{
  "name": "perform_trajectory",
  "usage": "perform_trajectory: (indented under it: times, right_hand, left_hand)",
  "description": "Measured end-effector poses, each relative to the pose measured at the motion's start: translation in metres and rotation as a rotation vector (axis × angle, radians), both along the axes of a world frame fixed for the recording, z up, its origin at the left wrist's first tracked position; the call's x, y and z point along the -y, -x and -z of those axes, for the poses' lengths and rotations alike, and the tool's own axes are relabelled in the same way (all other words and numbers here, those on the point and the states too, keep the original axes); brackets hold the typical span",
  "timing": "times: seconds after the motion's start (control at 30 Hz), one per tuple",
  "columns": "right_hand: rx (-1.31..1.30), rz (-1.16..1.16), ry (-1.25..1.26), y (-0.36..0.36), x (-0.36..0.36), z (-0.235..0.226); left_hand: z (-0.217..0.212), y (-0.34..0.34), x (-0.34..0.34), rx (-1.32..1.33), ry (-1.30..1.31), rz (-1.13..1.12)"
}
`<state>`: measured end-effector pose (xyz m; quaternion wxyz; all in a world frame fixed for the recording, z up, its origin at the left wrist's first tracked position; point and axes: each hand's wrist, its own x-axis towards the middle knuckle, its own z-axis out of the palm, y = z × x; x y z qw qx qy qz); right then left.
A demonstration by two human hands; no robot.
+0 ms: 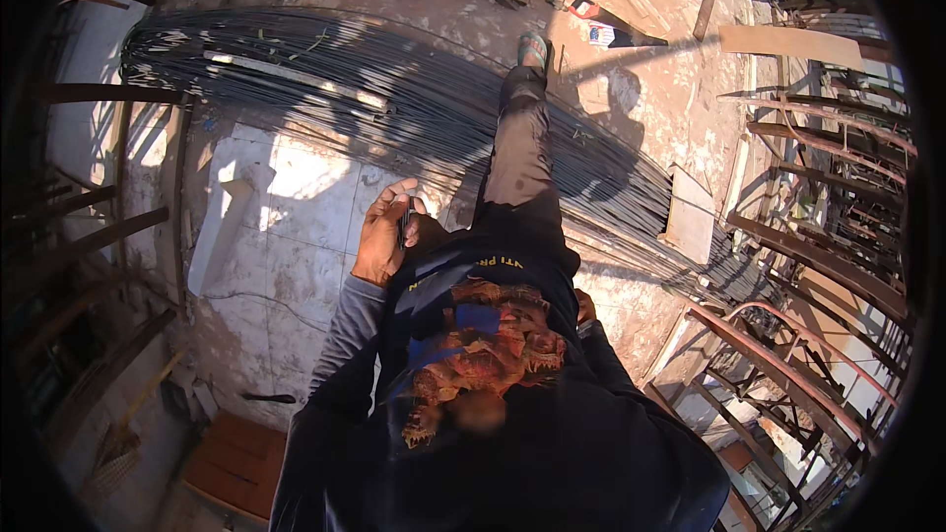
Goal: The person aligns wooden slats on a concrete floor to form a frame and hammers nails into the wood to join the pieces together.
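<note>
My left hand (pixel 377 244) is raised in front of my left hip, its fingers curled around a narrow dark object (pixel 403 225) whose kind I cannot make out. Only a small part of my right hand (pixel 585 307) shows beside my right hip; my shirt and body cover its fingers. One leg (pixel 522 148) is stretched forward over a long bundle of thin dark steel rods (pixel 296 59), its sandalled foot (pixel 533 51) at the far side of them.
A handsaw (pixel 631 33) lies beyond the rods. Wooden props and beams (pixel 828 256) crowd the right, with more beams (pixel 108 236) at left. A pale board (pixel 690 217) lies by the rods. Behind me at left are a brown wooden box (pixel 232 463) and a broom (pixel 116 448).
</note>
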<state>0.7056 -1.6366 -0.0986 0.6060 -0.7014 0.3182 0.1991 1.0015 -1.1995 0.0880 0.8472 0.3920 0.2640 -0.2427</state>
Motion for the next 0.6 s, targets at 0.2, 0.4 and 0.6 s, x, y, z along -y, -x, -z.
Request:
perform_trajectory:
  times: [0.2, 0.4, 0.6]
  right_hand:
    - [-0.406, -0.574, 0.318, -0.065, 0.124, 0.107]
    - [-0.142, -0.528, 0.714, -0.493, 0.180, 0.080]
    - [0.022, -0.174, 0.443, -0.843, 0.199, -0.051]
  left_hand:
    - [0.098, -0.122, 0.059, -0.232, 0.026, -0.102]
    - [0.126, -0.326, 0.179, -0.307, -0.177, -0.081]
    - [0.101, -0.540, 0.283, -0.242, -0.225, 0.049]
